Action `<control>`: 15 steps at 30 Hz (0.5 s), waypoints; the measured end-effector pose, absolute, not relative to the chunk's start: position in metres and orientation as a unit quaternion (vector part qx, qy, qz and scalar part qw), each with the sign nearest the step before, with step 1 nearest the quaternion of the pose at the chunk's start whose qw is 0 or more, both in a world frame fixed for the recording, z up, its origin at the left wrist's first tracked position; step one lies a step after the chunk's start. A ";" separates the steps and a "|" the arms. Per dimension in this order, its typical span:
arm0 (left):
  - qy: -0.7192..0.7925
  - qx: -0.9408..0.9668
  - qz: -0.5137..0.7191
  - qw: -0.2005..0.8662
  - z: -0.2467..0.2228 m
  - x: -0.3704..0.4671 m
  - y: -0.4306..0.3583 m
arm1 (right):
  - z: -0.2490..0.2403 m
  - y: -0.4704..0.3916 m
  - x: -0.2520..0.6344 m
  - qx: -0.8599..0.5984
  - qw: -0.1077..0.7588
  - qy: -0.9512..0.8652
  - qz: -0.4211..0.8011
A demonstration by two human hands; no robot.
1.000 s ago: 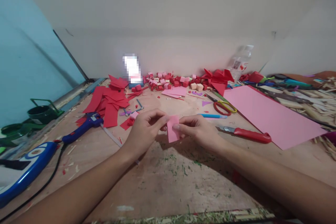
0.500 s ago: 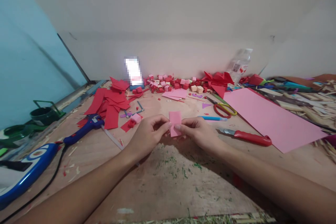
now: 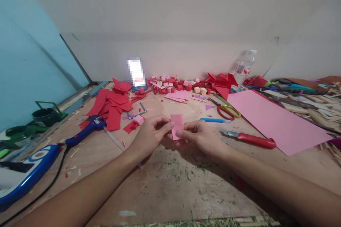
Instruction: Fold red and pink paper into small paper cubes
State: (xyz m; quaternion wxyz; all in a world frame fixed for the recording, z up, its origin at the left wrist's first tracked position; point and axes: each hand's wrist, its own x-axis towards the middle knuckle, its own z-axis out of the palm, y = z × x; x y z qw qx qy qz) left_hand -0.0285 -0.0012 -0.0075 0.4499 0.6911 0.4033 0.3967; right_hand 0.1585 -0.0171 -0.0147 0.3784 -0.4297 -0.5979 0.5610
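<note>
A small pink paper strip (image 3: 177, 122) stands upright between my hands, over the middle of the wooden table. My left hand (image 3: 153, 133) is closed on its left edge, thumb in front. From the other side my right hand (image 3: 201, 134) pinches its lower right part, with the thumb across the paper's face. The fingers behind the paper are partly hidden. Nearest my left hand lies a pink paper cube (image 3: 138, 119) on red paper. Close to my right hand are a blue pen (image 3: 215, 120) and a red-handled utility knife (image 3: 255, 140).
Red paper strips (image 3: 117, 104) and a blue glue gun (image 3: 87, 129) with its cord lie left. Several small paper cubes (image 3: 170, 85) line the wall beside a lit phone (image 3: 136, 72). Scissors (image 3: 229, 110), a large pink sheet (image 3: 274, 120) and a plastic bottle (image 3: 243, 65) are right.
My right thumb has slid slightly down and left on the pink paper. Both hands still hold the strip in nearly the same place.
</note>
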 end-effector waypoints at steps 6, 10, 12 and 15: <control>0.408 0.693 0.418 0.423 -0.006 -0.029 0.000 | -0.019 -0.019 0.155 -0.421 0.364 -0.566 0.608; 0.405 0.687 0.382 0.468 -0.005 -0.028 -0.001 | -0.020 -0.017 0.157 -0.417 0.388 -0.559 0.602; 0.401 0.693 0.358 0.481 -0.007 -0.028 -0.001 | -0.019 -0.015 0.158 -0.420 0.399 -0.563 0.589; 0.408 0.704 0.345 0.468 -0.012 -0.028 -0.002 | -0.019 -0.014 0.159 -0.413 0.391 -0.560 0.603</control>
